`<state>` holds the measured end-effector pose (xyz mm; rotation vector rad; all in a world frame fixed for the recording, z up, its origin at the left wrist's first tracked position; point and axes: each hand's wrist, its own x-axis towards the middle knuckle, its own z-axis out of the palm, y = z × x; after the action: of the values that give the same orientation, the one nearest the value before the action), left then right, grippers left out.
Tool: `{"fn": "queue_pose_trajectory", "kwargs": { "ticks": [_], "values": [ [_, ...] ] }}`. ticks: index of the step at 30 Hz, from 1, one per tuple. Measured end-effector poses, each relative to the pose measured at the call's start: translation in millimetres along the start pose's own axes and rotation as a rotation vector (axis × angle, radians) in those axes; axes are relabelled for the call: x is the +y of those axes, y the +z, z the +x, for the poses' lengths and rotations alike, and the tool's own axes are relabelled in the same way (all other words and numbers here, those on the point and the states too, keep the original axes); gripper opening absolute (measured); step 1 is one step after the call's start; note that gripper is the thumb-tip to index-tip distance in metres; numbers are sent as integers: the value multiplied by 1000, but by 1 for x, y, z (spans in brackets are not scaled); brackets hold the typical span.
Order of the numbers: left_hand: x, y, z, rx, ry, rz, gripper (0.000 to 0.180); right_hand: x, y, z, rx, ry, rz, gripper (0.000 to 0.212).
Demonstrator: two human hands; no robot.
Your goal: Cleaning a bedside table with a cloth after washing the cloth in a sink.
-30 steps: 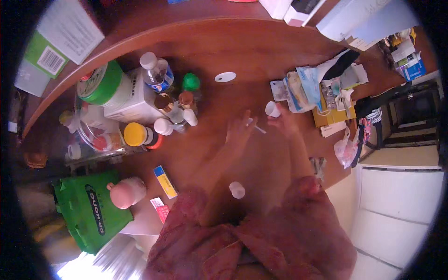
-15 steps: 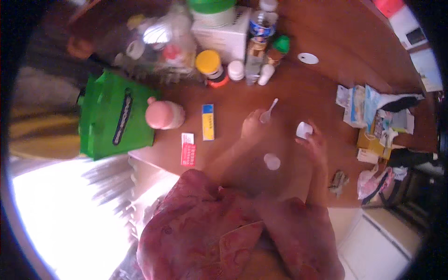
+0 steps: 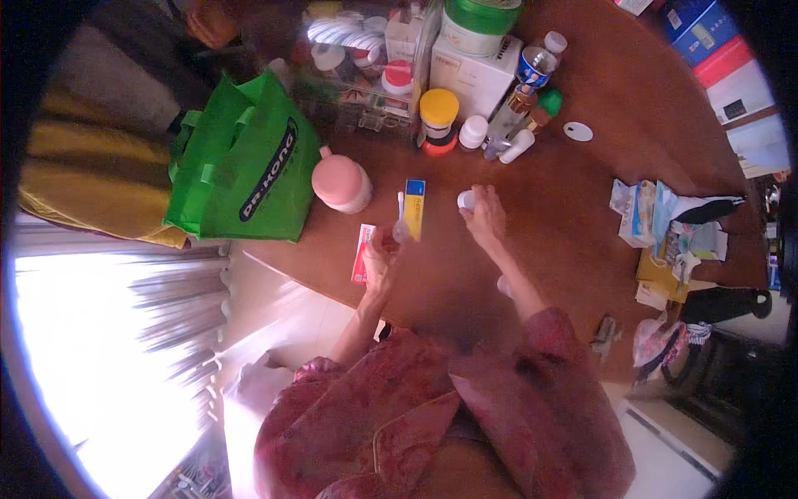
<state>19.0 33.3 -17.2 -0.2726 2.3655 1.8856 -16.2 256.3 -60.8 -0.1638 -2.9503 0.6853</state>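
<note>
My left hand [image 3: 380,259] is closed on a small pale spoon [image 3: 401,214], gripping it near its rounded end while the thin white end points away from me. It hovers by a red box [image 3: 360,259] and a yellow and blue box [image 3: 414,210]; the hand covers part of the red one. My right hand [image 3: 489,218] pinches a small white jar [image 3: 466,201], tipped on its side, with its far part behind the fingers. A round white lid [image 3: 504,286] lies on the table, partly hidden by my right forearm.
A green bag [image 3: 241,166] and a pink-lidded cup [image 3: 342,185] stand at left. Along the back are a yellow-lidded jar [image 3: 439,110], a white box [image 3: 472,75] and several bottles. Tissue packs [image 3: 638,214] and small boxes lie at right.
Both hands have moved left across the table, the left with the spoon to beside the red box, the right with the white jar. My right forearm now covers part of the lid. The view has shifted.
</note>
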Motion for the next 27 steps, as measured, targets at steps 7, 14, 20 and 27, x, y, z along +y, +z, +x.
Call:
{"fn": "queue_pose_trajectory", "kwargs": {
  "ticks": [7,14,20,27],
  "values": [
    [0,-8,34,75,136,33,33,-47,-28,30,99,-84,39,50],
    [-30,0,48,20,140,-254,36,-115,-78,108,415,-320,70,50],
    [6,4,44,-80,36,-461,38,-110,-64,145,353,-314,-61,50],
    [-17,23,60,-51,58,-221,35,-103,-96,104,465,-272,119,43]
  ]
}}
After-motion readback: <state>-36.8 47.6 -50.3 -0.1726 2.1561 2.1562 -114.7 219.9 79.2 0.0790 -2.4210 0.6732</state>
